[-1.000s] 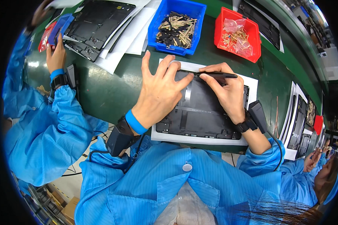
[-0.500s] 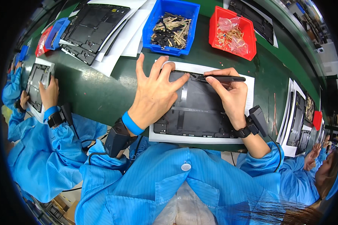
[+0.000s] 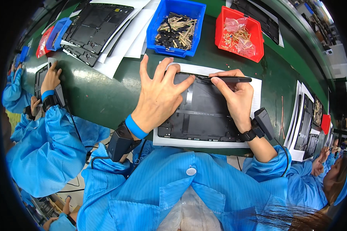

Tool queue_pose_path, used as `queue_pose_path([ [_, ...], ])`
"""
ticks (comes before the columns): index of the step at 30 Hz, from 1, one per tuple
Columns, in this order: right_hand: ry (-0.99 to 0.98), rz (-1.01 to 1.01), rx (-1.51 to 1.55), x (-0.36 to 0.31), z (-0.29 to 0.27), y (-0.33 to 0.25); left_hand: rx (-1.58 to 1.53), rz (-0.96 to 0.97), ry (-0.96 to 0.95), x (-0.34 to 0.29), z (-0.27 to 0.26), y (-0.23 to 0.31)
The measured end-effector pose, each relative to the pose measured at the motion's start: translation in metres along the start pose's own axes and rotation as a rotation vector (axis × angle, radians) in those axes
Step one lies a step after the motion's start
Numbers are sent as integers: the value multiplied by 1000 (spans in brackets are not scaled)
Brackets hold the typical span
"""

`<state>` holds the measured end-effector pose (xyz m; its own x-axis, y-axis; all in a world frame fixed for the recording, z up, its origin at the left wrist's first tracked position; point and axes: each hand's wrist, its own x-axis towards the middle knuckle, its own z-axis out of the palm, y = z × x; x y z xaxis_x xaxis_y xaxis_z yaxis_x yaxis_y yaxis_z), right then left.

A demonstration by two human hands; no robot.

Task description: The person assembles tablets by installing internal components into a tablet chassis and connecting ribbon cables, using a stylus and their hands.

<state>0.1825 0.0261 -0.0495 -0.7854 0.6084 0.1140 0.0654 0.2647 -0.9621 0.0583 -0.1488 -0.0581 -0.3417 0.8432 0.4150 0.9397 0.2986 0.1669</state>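
Observation:
A black, flat laptop chassis panel (image 3: 210, 125) lies on white sheets (image 3: 255, 92) in front of me. My left hand (image 3: 157, 96) rests over its left side with the fingers spread, and the thumb tip touches the far edge of the panel. Between the thumb and fingers of my right hand (image 3: 240, 95) are slim black tweezers (image 3: 237, 79), held almost level. Their tips point left, at the panel's far edge close to my left thumb. The small part at the tips is too fine to make out.
Beyond the panel stand a blue bin (image 3: 152, 38) of small tan and black strips and a red bin (image 3: 258, 50) of small pieces and plastic bags. More panels (image 3: 100, 27) lie with paper at the far left. Co-workers in blue sit on both sides; one hand (image 3: 50, 81) works at left.
My hands keep nearly the same place, with the tweezers shifted very slightly. The co-worker at left has moved a hand and a panel farther left.

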Motion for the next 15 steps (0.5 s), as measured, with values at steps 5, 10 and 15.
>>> queue_pose_path([
  [5, 18, 37, 47, 3, 1, 6, 8, 2, -1, 0, -1, 1],
  [10, 45, -38, 25, 4, 2, 7, 9, 12, -17, 3, -1, -1],
  [15, 37, -60, -39, 1, 3, 2, -14, 31, -6, 4, -2, -1],
])
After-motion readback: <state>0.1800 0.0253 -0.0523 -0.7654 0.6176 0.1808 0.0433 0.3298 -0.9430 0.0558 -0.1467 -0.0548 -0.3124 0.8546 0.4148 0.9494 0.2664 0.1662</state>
